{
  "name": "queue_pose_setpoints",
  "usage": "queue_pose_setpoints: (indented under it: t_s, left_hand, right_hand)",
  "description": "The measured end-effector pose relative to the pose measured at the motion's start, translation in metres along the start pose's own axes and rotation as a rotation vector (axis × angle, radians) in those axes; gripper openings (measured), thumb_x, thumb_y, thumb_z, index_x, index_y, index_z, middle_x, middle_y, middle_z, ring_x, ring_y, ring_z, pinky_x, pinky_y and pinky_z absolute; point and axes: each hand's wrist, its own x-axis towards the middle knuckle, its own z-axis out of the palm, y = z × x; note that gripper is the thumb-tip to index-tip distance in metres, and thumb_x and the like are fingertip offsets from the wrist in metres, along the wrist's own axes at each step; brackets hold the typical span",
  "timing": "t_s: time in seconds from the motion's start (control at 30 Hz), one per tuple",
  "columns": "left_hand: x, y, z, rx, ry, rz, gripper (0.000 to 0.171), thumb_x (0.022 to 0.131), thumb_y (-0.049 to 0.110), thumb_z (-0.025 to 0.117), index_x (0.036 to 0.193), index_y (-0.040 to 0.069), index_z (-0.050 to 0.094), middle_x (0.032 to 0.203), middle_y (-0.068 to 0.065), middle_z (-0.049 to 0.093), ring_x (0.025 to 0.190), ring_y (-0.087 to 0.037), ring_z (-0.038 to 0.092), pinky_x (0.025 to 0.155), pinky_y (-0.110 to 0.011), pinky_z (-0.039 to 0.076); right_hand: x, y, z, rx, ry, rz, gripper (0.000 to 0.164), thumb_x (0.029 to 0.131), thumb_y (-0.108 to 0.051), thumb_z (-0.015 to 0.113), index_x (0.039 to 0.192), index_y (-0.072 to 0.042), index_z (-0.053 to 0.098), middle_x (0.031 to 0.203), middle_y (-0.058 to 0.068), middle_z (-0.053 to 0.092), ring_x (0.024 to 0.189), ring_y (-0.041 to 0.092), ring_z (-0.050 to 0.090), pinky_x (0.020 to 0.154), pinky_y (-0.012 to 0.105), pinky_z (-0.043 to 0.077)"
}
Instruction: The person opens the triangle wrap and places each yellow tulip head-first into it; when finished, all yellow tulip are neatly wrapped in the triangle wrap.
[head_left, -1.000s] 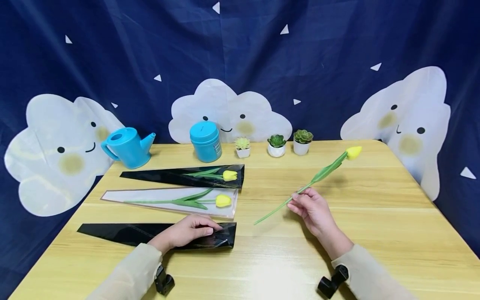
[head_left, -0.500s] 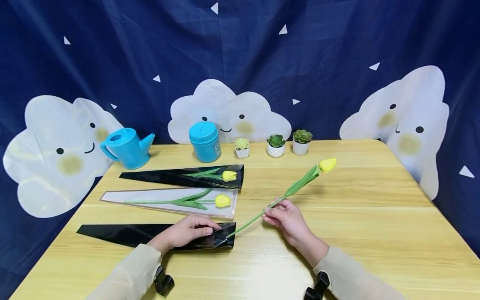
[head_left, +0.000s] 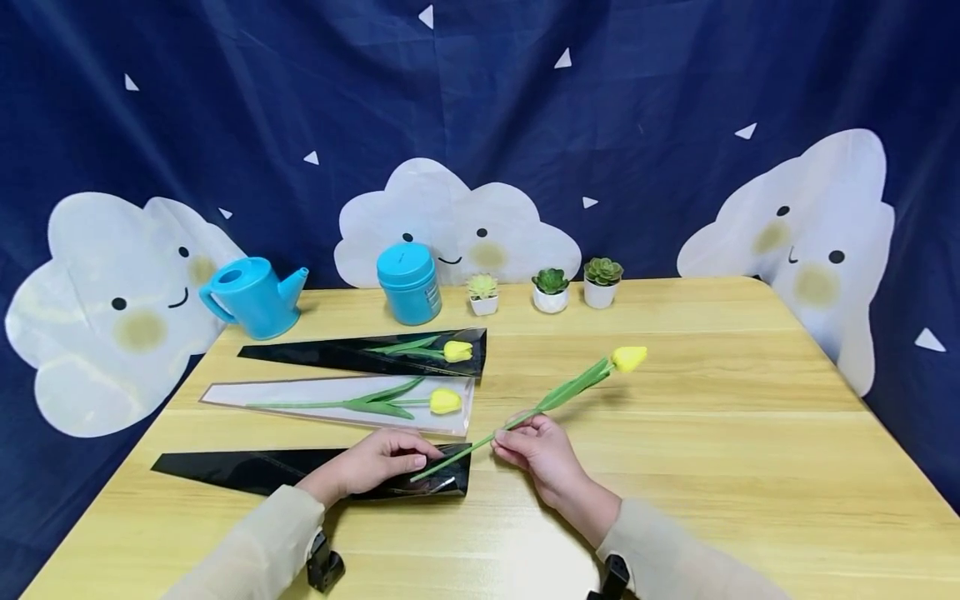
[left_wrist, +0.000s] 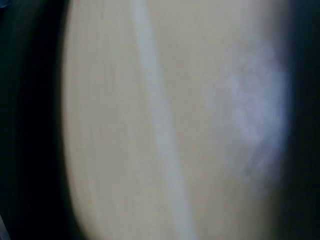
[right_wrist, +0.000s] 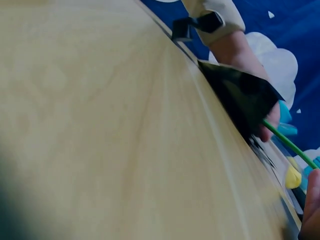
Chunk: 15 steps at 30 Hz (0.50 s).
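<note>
My right hand (head_left: 546,460) pinches the green stem of a yellow tulip (head_left: 573,388), its bloom pointing up and to the right. The stem's lower end overlaps the wide end of a black flower sleeve (head_left: 240,469); whether it lies under the clear film I cannot tell. My left hand (head_left: 378,461) holds that sleeve near its wide end, thumb and index finger at the film. In the right wrist view the sleeve's mouth (right_wrist: 237,92) is lifted off the table, with the stem (right_wrist: 290,141) reaching it. The left wrist view is a blur of table.
Beyond lie a white sleeve (head_left: 300,392) and another black sleeve (head_left: 315,354), each with a yellow tulip inside. Along the back of the table (head_left: 750,467) stand a blue watering can (head_left: 258,300), a blue canister (head_left: 408,287) and small potted succulents (head_left: 551,292).
My right hand has moved left and slightly nearer with the tulip, bringing the stem's end from the bare table over to the near black sleeve. My left hand has stayed in place.
</note>
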Motion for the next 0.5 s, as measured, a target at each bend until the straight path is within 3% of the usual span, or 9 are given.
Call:
queue_pose_setpoints:
  t_s: [0.23, 0.5]
  left_hand:
    - [0.000, 0.001, 0.001, -0.011, 0.014, -0.007, 0.025, 0.095, 0.018, 0.052, 0.111, 0.005, 0.066, 0.107, -0.009, 0.065, 0.096, -0.007, 0.056, 0.084, -0.023, 0.043]
    - [0.001, 0.003, 0.001, -0.005, 0.023, -0.010, 0.025, 0.094, 0.017, 0.053, 0.111, 0.005, 0.067, 0.109, -0.009, 0.065, 0.098, -0.007, 0.056, 0.085, -0.022, 0.042]
  right_hand:
    - [-0.003, 0.005, 0.009, -0.066, -0.005, 0.019, 0.010, 0.086, 0.007, 0.056, 0.094, 0.012, 0.052, 0.070, 0.004, 0.067, 0.066, 0.010, 0.066, 0.066, 0.021, 0.053]
    - [-0.005, 0.005, 0.012, -0.141, -0.009, 0.054, 0.019, 0.087, 0.002, 0.059, 0.096, 0.019, 0.056, 0.065, 0.006, 0.066, 0.061, 0.011, 0.065, 0.060, 0.023, 0.053]
